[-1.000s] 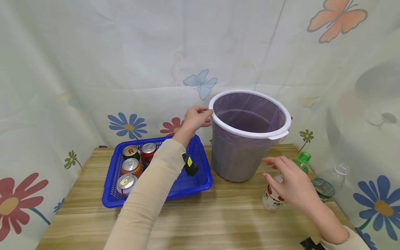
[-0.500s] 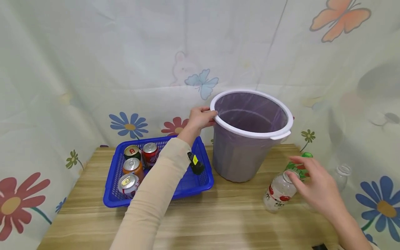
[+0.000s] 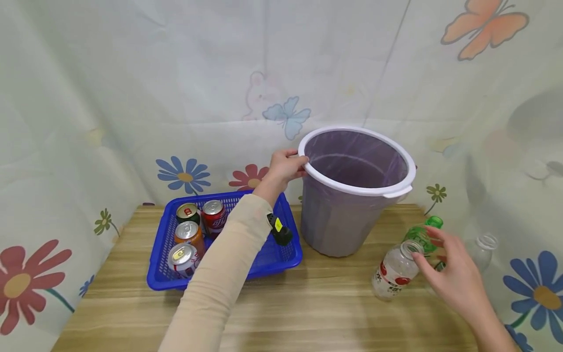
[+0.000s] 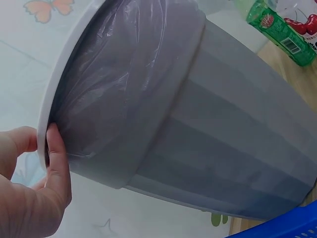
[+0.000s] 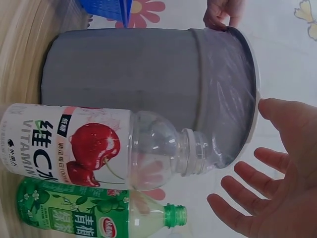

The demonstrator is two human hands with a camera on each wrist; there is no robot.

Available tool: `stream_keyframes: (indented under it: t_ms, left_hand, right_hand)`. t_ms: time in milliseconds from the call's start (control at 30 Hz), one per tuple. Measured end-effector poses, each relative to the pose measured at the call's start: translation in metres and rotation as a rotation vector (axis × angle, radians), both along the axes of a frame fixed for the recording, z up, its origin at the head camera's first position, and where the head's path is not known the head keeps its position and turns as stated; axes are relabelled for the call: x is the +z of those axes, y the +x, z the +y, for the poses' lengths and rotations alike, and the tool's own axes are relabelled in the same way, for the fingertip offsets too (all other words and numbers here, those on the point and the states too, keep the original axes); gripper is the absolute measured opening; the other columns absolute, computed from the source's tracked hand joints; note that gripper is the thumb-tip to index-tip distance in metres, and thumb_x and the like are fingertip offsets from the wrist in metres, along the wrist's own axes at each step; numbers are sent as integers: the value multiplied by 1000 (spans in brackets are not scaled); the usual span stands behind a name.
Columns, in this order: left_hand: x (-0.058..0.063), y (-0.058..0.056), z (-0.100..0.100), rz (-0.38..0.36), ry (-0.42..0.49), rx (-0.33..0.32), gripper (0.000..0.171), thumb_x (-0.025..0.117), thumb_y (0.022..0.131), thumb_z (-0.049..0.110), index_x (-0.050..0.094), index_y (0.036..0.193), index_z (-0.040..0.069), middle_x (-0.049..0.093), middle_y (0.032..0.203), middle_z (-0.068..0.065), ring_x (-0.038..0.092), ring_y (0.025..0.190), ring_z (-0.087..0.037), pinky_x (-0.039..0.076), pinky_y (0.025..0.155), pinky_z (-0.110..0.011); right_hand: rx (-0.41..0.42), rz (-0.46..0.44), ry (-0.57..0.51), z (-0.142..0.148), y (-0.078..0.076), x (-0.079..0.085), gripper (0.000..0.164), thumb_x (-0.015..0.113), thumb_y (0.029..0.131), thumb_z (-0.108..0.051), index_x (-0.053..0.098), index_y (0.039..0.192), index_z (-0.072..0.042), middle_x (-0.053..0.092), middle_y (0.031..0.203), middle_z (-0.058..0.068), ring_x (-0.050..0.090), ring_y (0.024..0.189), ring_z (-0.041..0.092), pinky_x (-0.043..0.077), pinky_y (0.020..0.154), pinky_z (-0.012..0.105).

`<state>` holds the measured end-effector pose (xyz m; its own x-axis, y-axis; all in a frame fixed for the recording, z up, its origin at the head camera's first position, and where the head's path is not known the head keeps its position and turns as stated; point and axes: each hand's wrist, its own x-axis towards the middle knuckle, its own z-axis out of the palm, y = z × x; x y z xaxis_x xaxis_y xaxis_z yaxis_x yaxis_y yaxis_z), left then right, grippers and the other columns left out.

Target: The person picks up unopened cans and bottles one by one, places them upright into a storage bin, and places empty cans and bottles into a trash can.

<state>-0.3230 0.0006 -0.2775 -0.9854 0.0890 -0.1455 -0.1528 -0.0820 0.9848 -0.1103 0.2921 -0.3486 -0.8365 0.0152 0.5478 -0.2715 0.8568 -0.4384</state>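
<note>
A grey trash bin (image 3: pixel 336 222) with a white rim and a thin plastic liner stands upright on the wooden table. My left hand (image 3: pixel 285 170) pinches its rim at the left side, thumb on one side and fingers on the other, as the left wrist view shows. On the right, an uncapped clear plastic bottle (image 3: pixel 396 271) with a cherry label stands upright. My right hand (image 3: pixel 457 278) is beside its mouth, fingers spread and holding nothing; the right wrist view shows a gap between them. Behind that bottle is a green-labelled bottle (image 5: pixel 74 207), partly hidden in the head view.
A blue plastic basket (image 3: pixel 154 249) with several drink cans, among them an orange can (image 3: pixel 190 234), sits left of the bin under my left forearm. Another clear bottle (image 3: pixel 485 249) stands at the far right, partly behind my right hand. A patterned curtain backs the table.
My right hand has moved right, from in front of the cherry-label bottle to beside its mouth. The left hand has closed more firmly over the bin's rim. The bin and basket have stayed put.
</note>
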Motion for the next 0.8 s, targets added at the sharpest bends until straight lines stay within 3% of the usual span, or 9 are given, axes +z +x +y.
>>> stream_keyframes:
  t_ms: [267, 500, 567, 700, 800]
  left_hand:
    - [-3, -2, 1, 2, 4, 7, 49, 64, 86, 12, 48, 131, 5, 61, 109, -13, 62, 74, -16, 55, 71, -25]
    - [-2, -1, 1, 9, 21, 3, 50, 65, 85, 12, 47, 131, 4, 61, 109, -13, 64, 77, -17, 55, 71, -25]
    - [-1, -1, 2, 12, 25, 1, 50, 64, 85, 12, 47, 132, 4, 61, 110, -13, 64, 78, -17, 55, 72, -25]
    - [-1, 0, 2, 12, 22, 0, 50, 64, 86, 12, 47, 131, 4, 61, 111, -13, 64, 78, -17, 55, 72, -25]
    - [-1, 0, 2, 9, 28, -2, 49, 64, 85, 11, 48, 131, 4, 61, 111, -12, 64, 79, -17, 55, 72, -25]
  right_hand:
    - [-63, -67, -73, 5, 2, -15, 68, 70, 80, -15, 35, 136, 2, 44, 124, 27, 48, 102, 44, 30, 65, -1]
    - [-87, -91, -202, 6, 6, -42, 73, 68, 80, -7, 27, 140, 2, 38, 122, 28, 44, 104, 42, 29, 68, -6]
    - [-97, -80, -217, 6, 6, -48, 75, 69, 79, -5, 27, 140, 1, 39, 122, 26, 45, 107, 31, 30, 70, -6]
    - [-93, -68, -243, 7, 7, -58, 78, 71, 77, -3, 27, 141, 0, 40, 125, 23, 35, 104, -6, 31, 72, -5]
    - [-79, -76, -258, 8, 7, -63, 80, 71, 76, -3, 25, 142, 0, 39, 127, 23, 25, 100, -18, 30, 73, -5]
